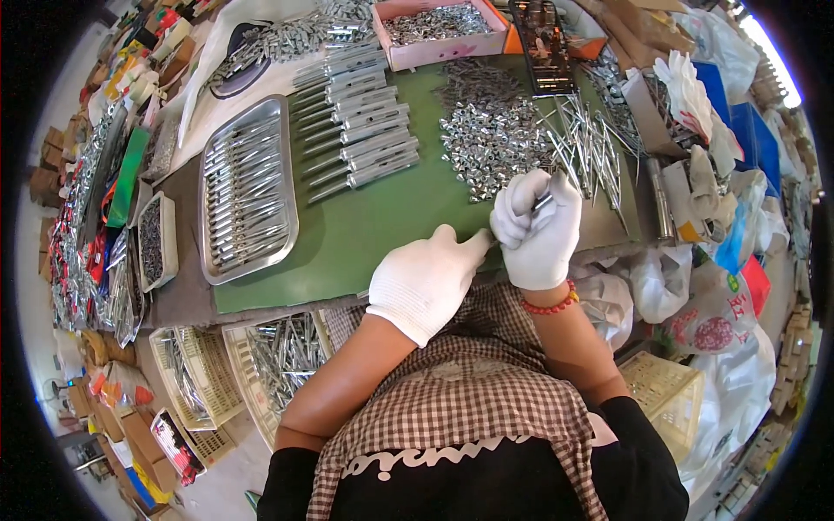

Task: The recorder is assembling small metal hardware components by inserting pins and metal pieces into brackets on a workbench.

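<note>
My left hand [427,282], in a white glove, rests at the near edge of the green work mat [347,252]. Its fingers are drawn together toward the right, and whatever they pinch is hidden. Beside it, my right hand [539,233], also gloved, is raised with curled fingers. A bit of shiny metal shows between them, too little to name. Just beyond lies a heap of small silvery metal fittings [495,143]. Long thin metal rods [595,148] are scattered to its right. Left of the fittings, metal tubes with thin rods [369,126] lie in a slanted row.
A steel tray [291,221] holds a column of rod parts. Farther left stands a small white bin [168,260] of dark pieces. A pink box [445,56] of fittings sits at the back. Plastic baskets [230,395] flank my lap; bags [665,282] hang at right.
</note>
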The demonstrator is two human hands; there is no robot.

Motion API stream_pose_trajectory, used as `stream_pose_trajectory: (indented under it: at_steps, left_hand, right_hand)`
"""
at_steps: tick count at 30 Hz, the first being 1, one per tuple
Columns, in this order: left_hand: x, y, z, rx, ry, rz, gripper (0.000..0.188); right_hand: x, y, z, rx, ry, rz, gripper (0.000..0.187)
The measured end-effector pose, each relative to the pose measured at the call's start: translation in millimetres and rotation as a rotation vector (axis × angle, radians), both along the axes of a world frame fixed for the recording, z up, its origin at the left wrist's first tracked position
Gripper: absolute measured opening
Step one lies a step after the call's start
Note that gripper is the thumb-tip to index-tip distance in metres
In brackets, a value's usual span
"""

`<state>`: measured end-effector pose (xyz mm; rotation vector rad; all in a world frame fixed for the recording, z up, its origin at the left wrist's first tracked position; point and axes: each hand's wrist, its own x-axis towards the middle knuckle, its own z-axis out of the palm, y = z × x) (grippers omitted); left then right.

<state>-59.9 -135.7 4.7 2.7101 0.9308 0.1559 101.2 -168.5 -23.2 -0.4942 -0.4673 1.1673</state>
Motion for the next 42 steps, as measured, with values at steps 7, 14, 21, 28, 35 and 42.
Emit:
stream_pose_trajectory:
  at_steps: [7, 14, 21, 28, 35, 42]
  left_hand:
    - [-1, 1, 1, 0.024, 0.024, -0.022, 0.017]
    - [24, 8, 5, 0.112, 0.096, -0.167, 0.015]
    - [-31, 2, -5, 0.115, -0.073, 0.093, 0.019]
    - [-98, -29, -3, 0.176, -0.209, 0.344, 0.022]
    - [-200, -44, -49, 0.156, -0.281, 0.732, 0.028]
    - [-397, -149, -201, -0.175, -0.133, 1.623, 0.038]
  right_hand:
    - [-11, -3, -10, -0.073, -0.346, -0.058, 0.055]
    - [4, -8, -4, -0.082, -0.225, -0.065, 0.06]
    - [8, -4, -11, 0.027, -0.024, -0.04, 0.057]
    - [-30, -13, 7, -0.212, -0.729, 0.07, 0.022]
    - [-37, -17, -5, -0.318, -1.168, -0.033, 0.013]
    - [-17, -23, -24, -0.344, -1.123, -0.005, 0.016]
